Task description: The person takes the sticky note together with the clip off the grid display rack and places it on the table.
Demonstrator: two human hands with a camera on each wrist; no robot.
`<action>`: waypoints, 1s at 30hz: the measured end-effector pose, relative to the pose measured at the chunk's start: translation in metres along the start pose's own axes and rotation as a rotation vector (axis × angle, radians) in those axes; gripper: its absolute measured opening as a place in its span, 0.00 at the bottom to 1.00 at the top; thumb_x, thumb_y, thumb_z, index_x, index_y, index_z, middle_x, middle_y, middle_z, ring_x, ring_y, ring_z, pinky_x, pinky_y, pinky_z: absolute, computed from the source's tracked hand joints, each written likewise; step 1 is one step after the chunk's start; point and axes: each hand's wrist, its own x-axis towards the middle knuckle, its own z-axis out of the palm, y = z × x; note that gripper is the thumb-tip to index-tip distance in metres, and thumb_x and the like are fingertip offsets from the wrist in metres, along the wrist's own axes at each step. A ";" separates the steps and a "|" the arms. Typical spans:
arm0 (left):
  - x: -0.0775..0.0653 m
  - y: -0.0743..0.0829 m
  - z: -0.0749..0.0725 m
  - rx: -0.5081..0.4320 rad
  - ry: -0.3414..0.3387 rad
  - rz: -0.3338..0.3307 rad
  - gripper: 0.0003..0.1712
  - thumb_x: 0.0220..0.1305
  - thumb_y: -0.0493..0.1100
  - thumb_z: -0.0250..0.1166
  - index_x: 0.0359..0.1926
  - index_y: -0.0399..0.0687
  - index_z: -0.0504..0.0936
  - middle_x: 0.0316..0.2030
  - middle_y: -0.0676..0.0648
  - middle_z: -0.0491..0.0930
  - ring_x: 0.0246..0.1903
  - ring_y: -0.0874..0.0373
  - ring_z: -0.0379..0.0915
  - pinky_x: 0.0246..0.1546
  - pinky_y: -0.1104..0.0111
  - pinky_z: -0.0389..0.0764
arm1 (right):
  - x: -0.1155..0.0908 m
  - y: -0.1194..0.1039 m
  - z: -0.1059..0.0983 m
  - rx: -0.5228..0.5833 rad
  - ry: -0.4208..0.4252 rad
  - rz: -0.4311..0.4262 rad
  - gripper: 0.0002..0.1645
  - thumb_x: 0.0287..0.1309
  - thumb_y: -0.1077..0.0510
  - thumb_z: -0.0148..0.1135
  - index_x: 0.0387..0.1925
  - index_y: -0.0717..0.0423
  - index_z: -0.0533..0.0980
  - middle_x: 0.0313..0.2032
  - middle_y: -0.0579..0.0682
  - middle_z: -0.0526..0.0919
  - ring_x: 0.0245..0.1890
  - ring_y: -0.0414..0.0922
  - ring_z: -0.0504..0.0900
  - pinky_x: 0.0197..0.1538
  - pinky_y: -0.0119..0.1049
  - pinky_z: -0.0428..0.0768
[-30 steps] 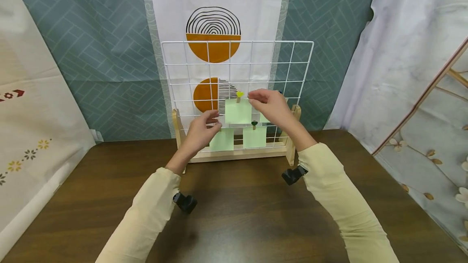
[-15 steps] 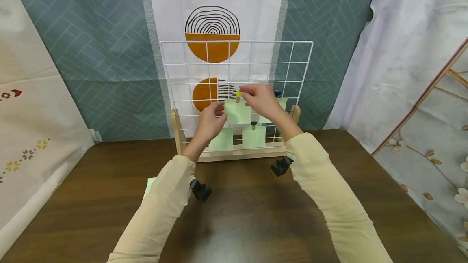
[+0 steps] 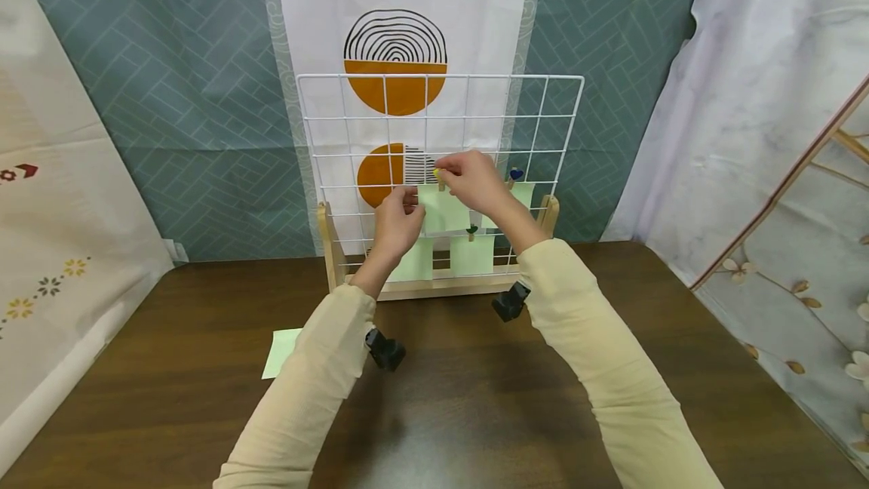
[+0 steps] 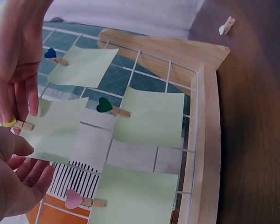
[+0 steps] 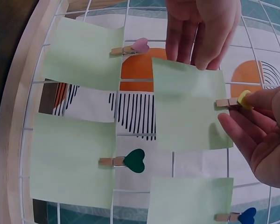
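Note:
My right hand [image 3: 478, 183] pinches the yellow heart on a small wooden clothespin [image 5: 231, 102], which clips a pale green paper note [image 5: 191, 107] to the white wire grid [image 3: 426, 118]. At the note's left edge my left hand [image 3: 399, 225] holds the paper, thumb in front and fingers behind. Beside it hangs a note with a blue-heart clothespin [image 3: 515, 176]. Below are two more notes: one under a green-heart clothespin [image 5: 134, 161], the other under a pink-heart clothespin [image 5: 140, 45], which my left hand hides in the head view.
The grid stands upright in a wooden base [image 3: 448, 287] on a dark brown table [image 3: 462, 391]. Another green note [image 3: 280, 352] lies on the table by my left forearm. A white clothespin [image 4: 227, 25] lies on the table near the base. Patterned cloths hang behind and at both sides.
My right hand has moved left onto the yellow-heart clothespin. My left hand has moved up and right to the note's edge, its forearm uncovering the note on the table.

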 end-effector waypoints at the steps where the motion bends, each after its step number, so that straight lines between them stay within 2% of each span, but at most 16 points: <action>1: 0.000 0.000 0.000 -0.004 0.007 -0.001 0.18 0.63 0.31 0.56 0.54 0.30 0.75 0.46 0.36 0.79 0.48 0.46 0.76 0.51 0.62 0.75 | 0.001 0.000 0.000 0.002 -0.001 -0.001 0.19 0.70 0.60 0.53 0.57 0.64 0.76 0.52 0.58 0.81 0.39 0.51 0.84 0.45 0.39 0.81; 14: 0.002 0.002 0.000 -0.016 0.045 0.005 0.14 0.63 0.31 0.57 0.49 0.30 0.77 0.42 0.36 0.80 0.45 0.46 0.76 0.49 0.61 0.75 | 0.006 0.000 0.002 0.016 0.032 0.029 0.16 0.65 0.60 0.59 0.51 0.63 0.80 0.46 0.57 0.84 0.38 0.51 0.85 0.44 0.37 0.81; 21: 0.002 0.003 0.000 -0.011 0.044 0.008 0.14 0.63 0.31 0.57 0.48 0.30 0.78 0.42 0.36 0.80 0.44 0.46 0.77 0.48 0.62 0.76 | 0.005 0.005 0.006 -0.027 0.099 0.003 0.14 0.65 0.60 0.60 0.48 0.62 0.82 0.43 0.55 0.85 0.37 0.49 0.86 0.43 0.38 0.81; 26: 0.002 0.003 0.000 -0.018 0.038 0.006 0.14 0.63 0.31 0.57 0.49 0.30 0.78 0.42 0.36 0.80 0.44 0.46 0.77 0.47 0.62 0.76 | 0.002 0.008 0.010 -0.015 0.157 0.011 0.13 0.65 0.58 0.61 0.46 0.61 0.83 0.41 0.53 0.86 0.35 0.48 0.85 0.41 0.37 0.81; 30: 0.002 0.004 -0.001 -0.015 0.031 -0.001 0.14 0.63 0.31 0.57 0.49 0.30 0.78 0.41 0.36 0.80 0.44 0.47 0.76 0.47 0.62 0.76 | 0.001 0.008 0.009 0.039 0.208 0.023 0.12 0.64 0.58 0.62 0.45 0.60 0.83 0.40 0.53 0.86 0.35 0.48 0.85 0.39 0.36 0.80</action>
